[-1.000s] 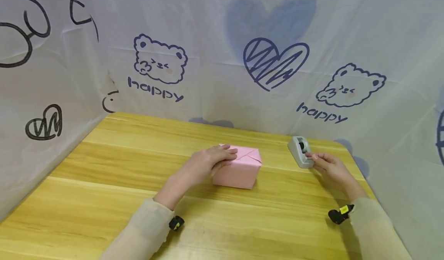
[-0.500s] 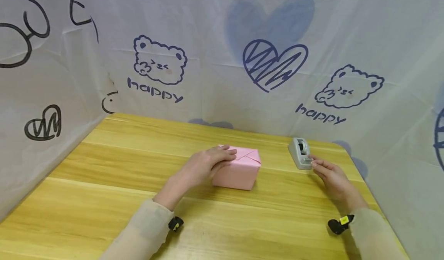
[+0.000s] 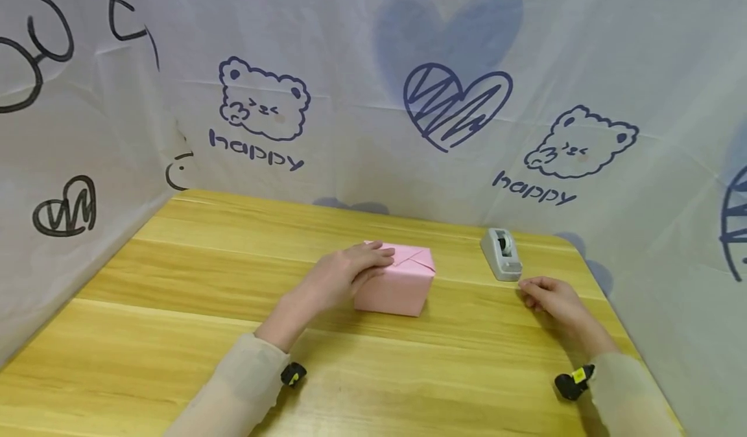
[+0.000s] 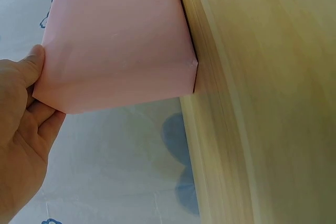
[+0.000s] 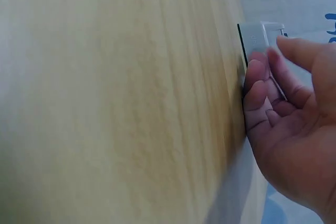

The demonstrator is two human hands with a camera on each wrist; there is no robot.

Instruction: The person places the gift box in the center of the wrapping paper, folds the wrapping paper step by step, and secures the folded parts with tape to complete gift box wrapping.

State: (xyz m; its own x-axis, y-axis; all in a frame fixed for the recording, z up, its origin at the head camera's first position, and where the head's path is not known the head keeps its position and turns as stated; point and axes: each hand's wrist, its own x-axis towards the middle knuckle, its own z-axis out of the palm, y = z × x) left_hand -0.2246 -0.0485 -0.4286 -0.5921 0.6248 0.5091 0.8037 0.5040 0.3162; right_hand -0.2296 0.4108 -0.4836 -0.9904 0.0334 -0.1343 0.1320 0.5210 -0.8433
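A box wrapped in pink paper [image 3: 392, 288] stands on the wooden table, its folded flap showing on top. My left hand [image 3: 344, 275] holds it at its left side, fingers over the top; the left wrist view shows the thumb [image 4: 34, 64] against one face and fingers behind an edge. To the right stands a grey tape dispenser [image 3: 500, 255] with a roll in it. Just in front of it is my right hand [image 3: 554, 301], thumb and forefinger brought together in a pinch, other fingers curled. The tape between those tips is clear and barely visible. The right wrist view shows the dispenser [image 5: 254, 40] partly behind the fingers.
The wooden table [image 3: 192, 255] ends at the back against a pale cloth [image 3: 350, 48] printed with hearts and bears. The cloth also hangs along the left and right sides. A black wrist camera [image 3: 294, 375] sits by the left sleeve, another [image 3: 574, 383] by the right.
My right hand has drawn back from the dispenser's front towards me, its fingertips now apart from it. The left hand and the pink box stay put; the head view has shifted slightly.
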